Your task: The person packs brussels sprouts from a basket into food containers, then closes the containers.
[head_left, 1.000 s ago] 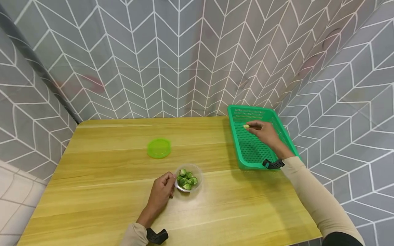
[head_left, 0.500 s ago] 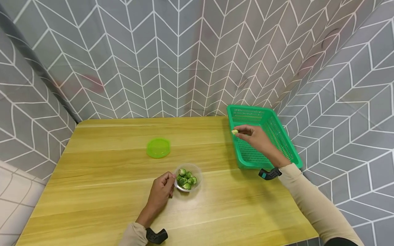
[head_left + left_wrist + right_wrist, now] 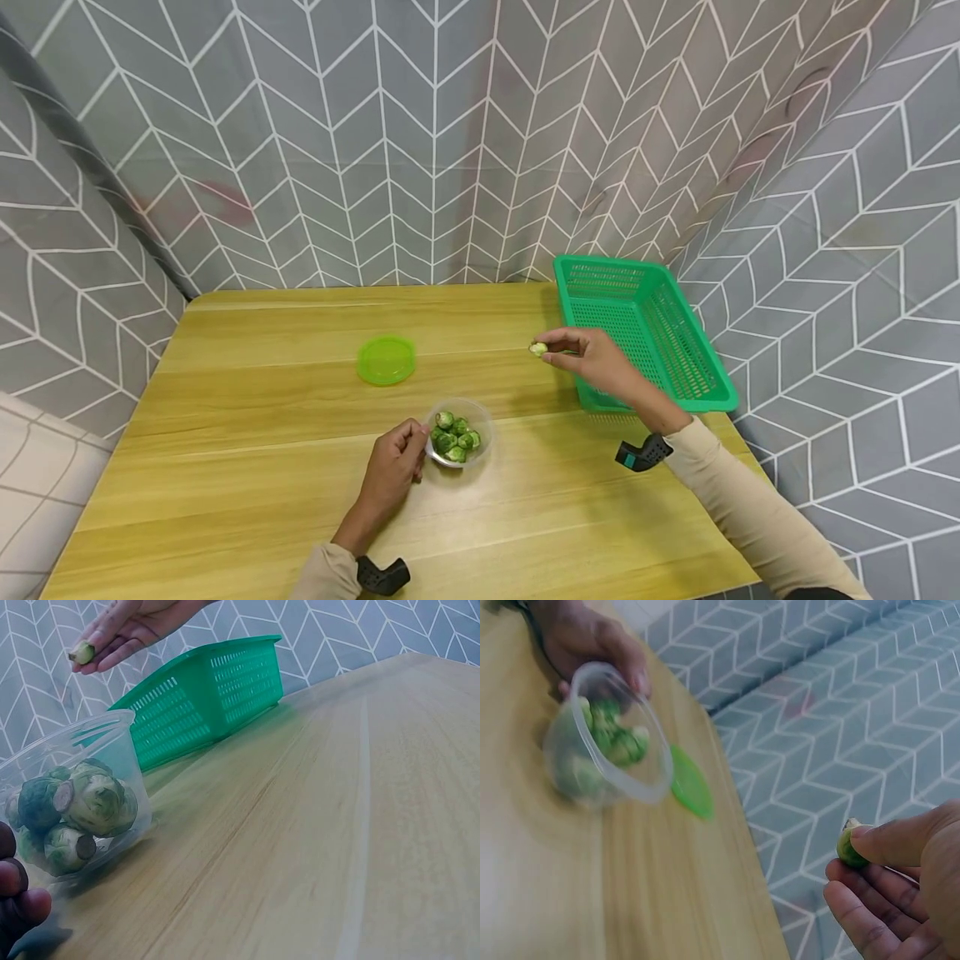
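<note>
My left hand (image 3: 395, 467) grips the rim of a clear plastic tub (image 3: 486, 423) on the table, thumb and fingers at its left side. Inside the tub lie several Brussels sprouts (image 3: 454, 437), some with cut stem ends showing in the left wrist view. Between thumb and fingertips, my right hand (image 3: 591, 360) pinches a single small Brussels sprout (image 3: 537, 349). That hand is held in the air at the left edge of the green basket (image 3: 660, 405), covering part of its rim. The right wrist view shows the pinched sprout (image 3: 850, 844) up close.
A round green lid (image 3: 386, 361) lies flat on the wooden table (image 3: 247, 433), behind the tub. The perforated basket stands at the table's back right corner. Patterned grey curtains (image 3: 390, 142) hang close behind and on both sides.
My right hand has carried the sprout from above the basket leftward and toward me, past the basket's left rim. The left hand and tub have stayed put.
</note>
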Motion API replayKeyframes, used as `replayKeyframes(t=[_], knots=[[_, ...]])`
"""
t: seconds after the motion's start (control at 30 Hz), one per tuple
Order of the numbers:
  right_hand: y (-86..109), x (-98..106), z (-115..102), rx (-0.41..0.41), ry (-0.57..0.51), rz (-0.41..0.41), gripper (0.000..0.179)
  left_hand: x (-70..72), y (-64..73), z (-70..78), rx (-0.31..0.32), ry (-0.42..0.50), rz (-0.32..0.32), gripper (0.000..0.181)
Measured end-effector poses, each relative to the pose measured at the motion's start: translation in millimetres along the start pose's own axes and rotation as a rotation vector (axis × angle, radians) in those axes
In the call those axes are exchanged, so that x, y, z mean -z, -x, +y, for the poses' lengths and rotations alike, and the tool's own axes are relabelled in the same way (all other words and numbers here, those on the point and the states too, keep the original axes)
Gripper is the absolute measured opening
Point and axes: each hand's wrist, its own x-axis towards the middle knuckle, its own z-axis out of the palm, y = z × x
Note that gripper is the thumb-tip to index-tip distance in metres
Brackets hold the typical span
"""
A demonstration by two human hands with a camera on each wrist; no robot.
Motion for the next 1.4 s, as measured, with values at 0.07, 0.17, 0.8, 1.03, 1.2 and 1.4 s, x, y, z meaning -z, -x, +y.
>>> replayKeyframes(t=[0.07, 0.17, 0.8, 1.03, 1.2, 1.4], knots=[[2.1, -7, -2, 0.02, -0.029, -0.03, 0.028, 0.0, 0.3, -0.2, -0.012, 0.003, -0.004, 0.034], [4.4, -17, -5, 0.035, -0.077, -0.073, 0.028, 0.3, 0.2, -0.4, -0.017, 0.001, -0.011, 0.034], [20.6, -73, -13, 0.104, -0.159, -0.234, 0.027, -1.1, 0.0, 1.9, 0.006, -0.01, 0.002, 0.038], [25.2, -89, -13, 0.134, -0.11, -0.281, 0.027, -1.5, -0.3, -0.3, -0.003, -0.01, 0.001, 0.038], [26.2, -100, -11, 0.153, -0.075, -0.312, 0.026, -1.5, 0.2, 0.4, -0.007, -0.004, -0.008, 0.037], [26.1, -112, -9, 0.2, -0.015, -0.341, 0.026, -1.7, -0.3, 0.7, -0.004, -0.006, -0.004, 0.037]])
